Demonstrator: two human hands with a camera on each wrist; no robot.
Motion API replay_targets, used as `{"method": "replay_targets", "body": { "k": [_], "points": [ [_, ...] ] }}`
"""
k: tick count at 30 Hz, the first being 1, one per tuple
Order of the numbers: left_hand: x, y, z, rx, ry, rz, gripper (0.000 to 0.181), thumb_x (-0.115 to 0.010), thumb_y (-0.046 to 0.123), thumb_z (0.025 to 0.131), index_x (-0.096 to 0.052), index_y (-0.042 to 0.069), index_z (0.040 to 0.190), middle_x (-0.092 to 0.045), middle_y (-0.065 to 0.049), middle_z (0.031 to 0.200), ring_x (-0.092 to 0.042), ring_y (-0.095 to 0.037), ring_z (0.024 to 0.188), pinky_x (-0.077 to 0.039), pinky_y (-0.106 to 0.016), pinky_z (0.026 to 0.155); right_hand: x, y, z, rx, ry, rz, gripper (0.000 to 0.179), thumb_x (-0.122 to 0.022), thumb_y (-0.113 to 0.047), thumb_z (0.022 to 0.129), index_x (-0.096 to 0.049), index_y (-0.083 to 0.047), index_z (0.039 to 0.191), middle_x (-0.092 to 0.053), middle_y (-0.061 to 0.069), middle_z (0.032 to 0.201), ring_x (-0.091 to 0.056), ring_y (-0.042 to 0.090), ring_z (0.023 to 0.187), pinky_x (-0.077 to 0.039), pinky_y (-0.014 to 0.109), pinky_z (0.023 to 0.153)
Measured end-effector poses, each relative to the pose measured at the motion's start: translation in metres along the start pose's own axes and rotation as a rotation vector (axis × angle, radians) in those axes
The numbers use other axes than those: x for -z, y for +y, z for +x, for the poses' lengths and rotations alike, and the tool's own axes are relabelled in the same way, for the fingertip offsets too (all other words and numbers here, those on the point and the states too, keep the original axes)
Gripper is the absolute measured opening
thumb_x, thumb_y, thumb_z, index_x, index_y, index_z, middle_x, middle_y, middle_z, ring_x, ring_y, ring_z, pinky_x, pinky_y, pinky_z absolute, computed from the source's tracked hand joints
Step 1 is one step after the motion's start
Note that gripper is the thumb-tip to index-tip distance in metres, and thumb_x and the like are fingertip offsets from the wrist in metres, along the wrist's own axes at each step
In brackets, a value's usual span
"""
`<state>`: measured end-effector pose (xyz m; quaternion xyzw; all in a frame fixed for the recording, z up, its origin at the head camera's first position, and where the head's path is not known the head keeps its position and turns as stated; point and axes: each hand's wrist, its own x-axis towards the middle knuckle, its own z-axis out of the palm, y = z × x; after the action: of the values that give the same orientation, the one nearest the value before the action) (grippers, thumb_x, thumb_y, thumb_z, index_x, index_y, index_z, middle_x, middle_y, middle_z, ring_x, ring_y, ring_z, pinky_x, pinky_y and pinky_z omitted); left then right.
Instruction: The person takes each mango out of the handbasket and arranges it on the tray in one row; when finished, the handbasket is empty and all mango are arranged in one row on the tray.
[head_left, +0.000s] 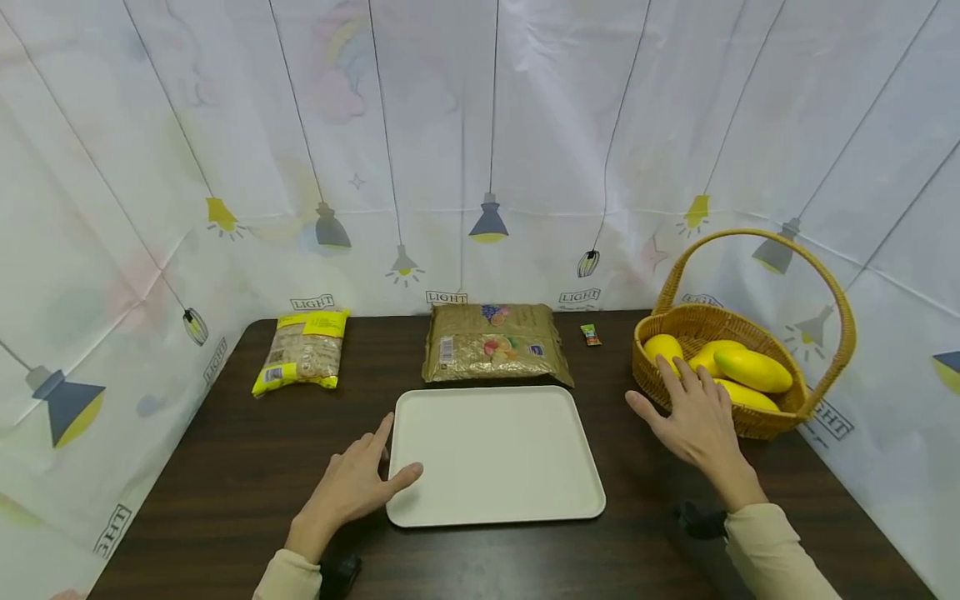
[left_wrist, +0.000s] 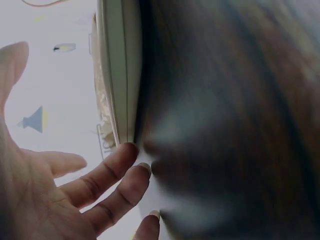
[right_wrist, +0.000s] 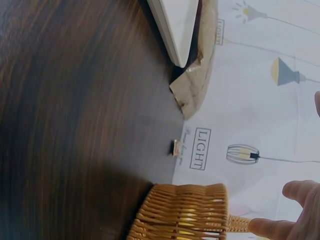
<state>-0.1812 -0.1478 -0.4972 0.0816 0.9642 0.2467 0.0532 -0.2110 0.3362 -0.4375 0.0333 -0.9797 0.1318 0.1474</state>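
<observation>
My left hand (head_left: 352,486) is at the left edge of a cream rectangular tray (head_left: 495,458), thumb over its rim and fingers spread. In the left wrist view, the fingertips (left_wrist: 131,149) sit right beside the tray's side (left_wrist: 119,75), against the dark table. My right hand (head_left: 693,421) reaches over the near left side of a woven basket (head_left: 750,427) with a tall arched handle, its fingers extended and holding nothing. Several yellow mangoes (head_left: 753,370) lie in the basket, one tinged green; the hand partly hides them. In the right wrist view, fingers show beside the basket (right_wrist: 180,210).
Behind the tray lies a large gold foil bag (head_left: 495,343). A yellow and clear packet (head_left: 303,350) sits at the back left. One small green and red sachet (head_left: 590,335) is between the gold bag and the basket. A lamp-print curtain (head_left: 450,150) stands behind the dark wooden table (head_left: 255,467).
</observation>
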Motion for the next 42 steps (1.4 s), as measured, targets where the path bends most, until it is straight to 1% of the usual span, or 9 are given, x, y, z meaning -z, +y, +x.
{"method": "replay_targets", "body": {
  "k": [3, 7, 9, 12, 17, 21, 27, 34, 42],
  "points": [
    [0.0, 0.002, 0.0, 0.013, -0.05, -0.006, 0.113, -0.055, 0.084, 0.079, -0.018, 0.017, 0.163, -0.053, -0.018, 0.146, -0.052, -0.037, 0.134, -0.034, -0.069, 0.103, 0.002, 0.002, 0.003, 0.001, 0.002, -0.002, 0.087, -0.048, -0.066, 0.096, -0.028, -0.01, 0.159, -0.034, 0.033, 0.154, -0.024, 0.061, 0.139, -0.014, 0.076, 0.108],
    [0.002, 0.002, -0.002, 0.018, -0.119, -0.027, 0.122, -0.063, 0.085, 0.072, -0.019, 0.015, 0.162, -0.04, -0.023, 0.157, -0.042, -0.041, 0.143, -0.025, -0.074, 0.109, 0.004, 0.006, 0.005, 0.001, 0.013, -0.001, 0.086, -0.049, -0.065, 0.096, -0.029, -0.009, 0.159, -0.036, 0.033, 0.153, -0.025, 0.061, 0.139, -0.015, 0.076, 0.107],
    [0.003, 0.002, -0.003, 0.011, -0.145, -0.031, 0.125, -0.067, 0.084, 0.069, -0.021, 0.014, 0.162, -0.038, -0.023, 0.158, -0.041, -0.041, 0.144, -0.024, -0.073, 0.109, 0.005, 0.01, 0.007, -0.001, 0.016, 0.0, 0.086, -0.049, -0.064, 0.096, -0.03, -0.009, 0.158, -0.037, 0.033, 0.153, -0.026, 0.061, 0.138, -0.016, 0.076, 0.107],
    [0.004, 0.002, -0.004, -0.012, -0.17, -0.014, 0.13, -0.072, 0.083, 0.064, -0.021, 0.013, 0.162, -0.039, -0.021, 0.157, -0.042, -0.039, 0.143, -0.028, -0.069, 0.107, 0.009, 0.019, 0.012, -0.009, 0.013, -0.002, 0.085, -0.048, -0.064, 0.097, -0.029, -0.008, 0.158, -0.037, 0.034, 0.152, -0.027, 0.062, 0.136, -0.017, 0.076, 0.106],
    [0.005, 0.0, -0.001, -0.055, -0.175, 0.026, 0.142, -0.08, 0.082, 0.054, -0.02, 0.012, 0.162, -0.046, -0.016, 0.147, -0.048, -0.03, 0.131, -0.035, -0.061, 0.096, 0.021, 0.033, 0.032, -0.021, -0.014, -0.025, 0.083, -0.042, -0.064, 0.099, -0.026, -0.01, 0.16, -0.034, 0.035, 0.152, -0.025, 0.064, 0.135, -0.014, 0.078, 0.105],
    [0.002, -0.004, -0.003, -0.065, -0.188, 0.064, 0.146, -0.082, 0.08, 0.05, -0.021, 0.008, 0.161, -0.049, -0.015, 0.14, -0.051, -0.027, 0.121, -0.037, -0.06, 0.089, 0.024, 0.043, 0.043, -0.018, -0.052, -0.035, 0.083, -0.04, -0.064, 0.1, -0.025, -0.009, 0.16, -0.033, 0.037, 0.152, -0.024, 0.065, 0.136, -0.014, 0.077, 0.105],
    [0.001, -0.004, -0.002, -0.076, -0.185, 0.057, 0.144, -0.083, 0.079, 0.052, -0.022, 0.008, 0.161, -0.048, -0.017, 0.142, -0.051, -0.028, 0.124, -0.037, -0.063, 0.091, 0.025, 0.061, 0.055, -0.019, -0.098, -0.079, 0.084, -0.039, -0.065, 0.1, -0.027, -0.008, 0.159, -0.035, 0.039, 0.149, -0.026, 0.064, 0.133, -0.018, 0.076, 0.102],
    [0.001, -0.001, -0.002, -0.075, -0.181, 0.037, 0.143, -0.085, 0.076, 0.052, -0.022, 0.008, 0.161, -0.047, -0.019, 0.144, -0.05, -0.032, 0.127, -0.035, -0.068, 0.094, 0.033, 0.085, 0.071, -0.055, -0.216, -0.096, 0.088, -0.036, -0.069, 0.099, -0.021, -0.008, 0.161, -0.03, 0.043, 0.149, -0.028, 0.069, 0.127, -0.027, 0.08, 0.094],
    [0.001, -0.002, -0.002, -0.079, -0.171, 0.022, 0.143, -0.086, 0.075, 0.051, -0.023, 0.007, 0.16, -0.049, -0.018, 0.141, -0.051, -0.03, 0.125, -0.035, -0.069, 0.094, 0.037, 0.091, 0.085, -0.072, -0.311, -0.113, 0.093, -0.034, -0.073, 0.097, -0.026, -0.005, 0.159, -0.027, 0.044, 0.15, -0.028, 0.072, 0.127, -0.03, 0.081, 0.089]
  ]
}}
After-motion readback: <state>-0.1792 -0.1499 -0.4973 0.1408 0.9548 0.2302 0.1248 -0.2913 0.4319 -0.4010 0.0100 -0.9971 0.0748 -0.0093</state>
